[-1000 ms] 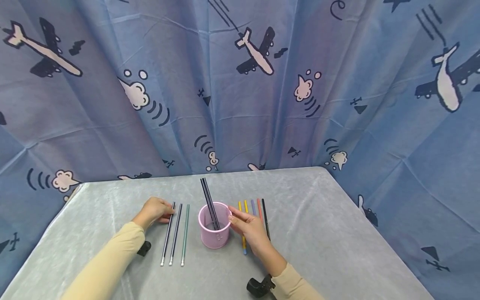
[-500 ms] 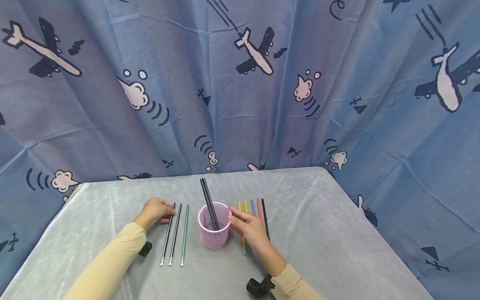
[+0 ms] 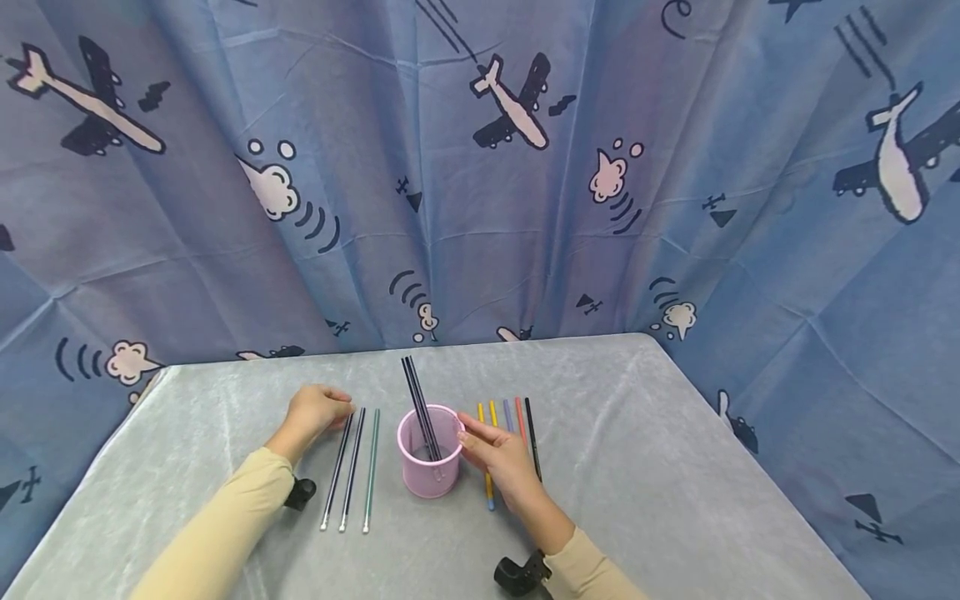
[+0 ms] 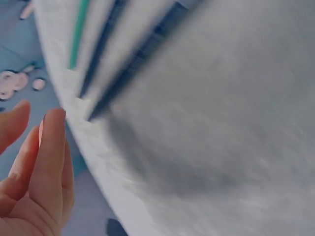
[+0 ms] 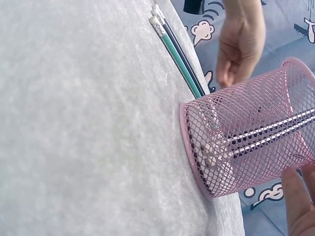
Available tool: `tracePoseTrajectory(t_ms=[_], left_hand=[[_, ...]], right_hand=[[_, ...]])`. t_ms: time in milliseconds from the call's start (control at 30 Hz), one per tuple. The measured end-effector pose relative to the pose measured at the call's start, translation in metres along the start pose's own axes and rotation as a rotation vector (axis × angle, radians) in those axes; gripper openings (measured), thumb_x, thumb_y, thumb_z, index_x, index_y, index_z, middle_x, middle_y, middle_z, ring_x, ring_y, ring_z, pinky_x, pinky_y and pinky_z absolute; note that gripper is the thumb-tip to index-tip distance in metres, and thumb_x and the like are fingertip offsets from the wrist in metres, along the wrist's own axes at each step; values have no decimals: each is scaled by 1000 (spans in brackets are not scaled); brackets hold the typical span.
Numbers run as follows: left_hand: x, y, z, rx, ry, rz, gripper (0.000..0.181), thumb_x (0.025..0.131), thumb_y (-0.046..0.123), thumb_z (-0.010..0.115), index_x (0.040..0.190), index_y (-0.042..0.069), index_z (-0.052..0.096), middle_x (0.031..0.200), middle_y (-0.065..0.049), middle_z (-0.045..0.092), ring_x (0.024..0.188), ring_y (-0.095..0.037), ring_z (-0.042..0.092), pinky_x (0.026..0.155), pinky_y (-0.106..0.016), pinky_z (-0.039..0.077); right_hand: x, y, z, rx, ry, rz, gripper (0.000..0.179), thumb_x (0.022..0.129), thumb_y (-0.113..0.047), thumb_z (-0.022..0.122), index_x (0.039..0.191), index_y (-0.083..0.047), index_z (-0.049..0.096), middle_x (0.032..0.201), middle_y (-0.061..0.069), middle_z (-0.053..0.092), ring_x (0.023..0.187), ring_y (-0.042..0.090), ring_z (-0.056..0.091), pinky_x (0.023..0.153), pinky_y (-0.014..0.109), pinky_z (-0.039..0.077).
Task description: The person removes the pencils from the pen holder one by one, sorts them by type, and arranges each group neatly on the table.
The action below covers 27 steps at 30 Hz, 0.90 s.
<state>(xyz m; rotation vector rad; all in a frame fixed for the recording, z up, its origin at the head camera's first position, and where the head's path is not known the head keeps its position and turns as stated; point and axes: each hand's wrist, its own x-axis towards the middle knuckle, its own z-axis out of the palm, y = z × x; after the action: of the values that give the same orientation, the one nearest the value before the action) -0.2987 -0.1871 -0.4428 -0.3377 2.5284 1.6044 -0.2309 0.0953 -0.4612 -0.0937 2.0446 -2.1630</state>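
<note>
My left hand (image 3: 313, 412) hovers by the far tip of the leftmost dark pencil (image 3: 337, 473). The left wrist view shows its thumb and fingers (image 4: 49, 162) apart, with nothing between them. Beside that pencil lie another dark pencil (image 3: 352, 471) and a green pencil (image 3: 372, 471), white erasers toward me. A pink mesh pen holder (image 3: 430, 479) stands upright with several dark pencils (image 3: 420, 400) leaning in it, erasers down. My right hand (image 3: 506, 467) touches its right side near the rim, the fingers (image 5: 295, 199) fairly straight against the mesh.
Right of the holder lie yellow pencils (image 3: 491, 493), a purple one (image 3: 507, 414), a red one (image 3: 519, 417) and a black one (image 3: 532, 437), partly behind my right hand. The grey-covered table (image 3: 637, 467) ends at a blue airplane-print curtain (image 3: 480, 208).
My left hand has risen slightly and shifted right and away from me, off the side of the leftmost pencil toward its tip. My right hand and the holder stay put.
</note>
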Motion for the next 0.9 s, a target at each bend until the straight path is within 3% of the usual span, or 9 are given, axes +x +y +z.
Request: tracePoseTrajectory(t_ms=[133,433,667,900], left_hand=[[-9,15,4,-57,-1,51,31,83,3,64,111,-10,60,105,-22,63,79,-13,63,79,-34,57],[-28,38,17,-187,-20,175,30,85,2,63,112,-11,59,104,-23,66,86,-15,66,80,-33,57],[-34,48,29,-191,-11,194,28,84,6,66,109,-6,62,105,-22,66,89,-19,67,78,-30,57],[-41,53,39,-265,-52,203,31,84,4,65,112,-7,60,105,-23,66,88,-18,67,78,-31,57]], right_hand=[[0,0,-1,5,-3,-2,50,86,-25,67,129,-3,53,133,13,53,113,18,58,88,22,52],[1,1,-1,9,5,4,48,86,-22,67,129,-4,54,133,12,53,111,16,58,87,22,52],[1,2,-1,4,12,-12,50,85,-24,67,128,-3,54,133,13,53,112,19,58,86,22,53],[1,1,-1,3,11,-1,49,86,-24,67,128,-4,54,133,13,53,112,17,59,87,22,52]])
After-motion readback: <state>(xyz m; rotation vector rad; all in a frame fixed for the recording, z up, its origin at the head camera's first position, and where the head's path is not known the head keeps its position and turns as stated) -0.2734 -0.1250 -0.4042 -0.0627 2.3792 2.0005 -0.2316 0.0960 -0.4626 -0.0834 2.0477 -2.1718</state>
